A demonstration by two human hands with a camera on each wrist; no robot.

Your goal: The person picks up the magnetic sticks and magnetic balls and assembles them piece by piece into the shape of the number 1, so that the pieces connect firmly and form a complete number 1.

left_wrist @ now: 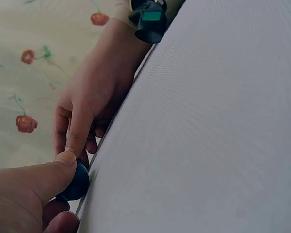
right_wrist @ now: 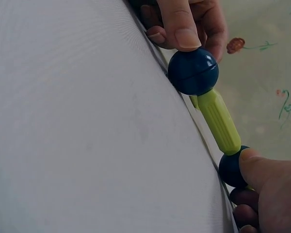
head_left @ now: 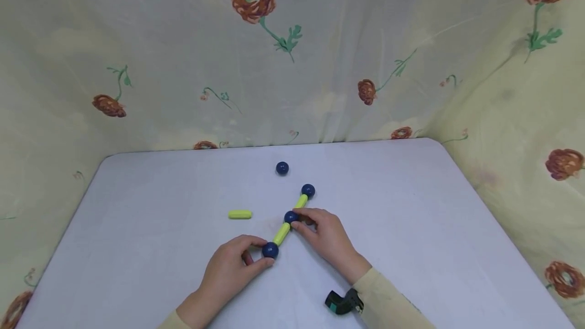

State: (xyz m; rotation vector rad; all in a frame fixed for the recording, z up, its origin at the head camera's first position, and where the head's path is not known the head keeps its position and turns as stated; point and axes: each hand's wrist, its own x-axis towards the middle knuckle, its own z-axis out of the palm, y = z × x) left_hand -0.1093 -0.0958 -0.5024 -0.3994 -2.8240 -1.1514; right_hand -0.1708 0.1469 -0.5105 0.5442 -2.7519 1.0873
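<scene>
A chain of dark blue balls and yellow-green sticks runs diagonally over the white table in the head view. My left hand (head_left: 233, 266) pinches the near end ball (head_left: 270, 250) between thumb and fingers. The middle ball (head_left: 290, 217) is pinched by my right hand (head_left: 326, 235). Between these two balls sits one ribbed stick (right_wrist: 218, 121), touching both in the right wrist view. A second stick (head_left: 301, 201) leads from the middle ball to the far end ball (head_left: 308, 190). In the left wrist view, the left thumb presses on the near ball (left_wrist: 76, 183).
A loose yellow-green stick (head_left: 239, 214) lies left of the chain. Behind the chain rests a single blue ball (head_left: 282, 168). My right wrist wears a black camera (head_left: 343, 302). Flowered cloth (head_left: 320, 65) hangs behind and beside the white table (head_left: 411, 192).
</scene>
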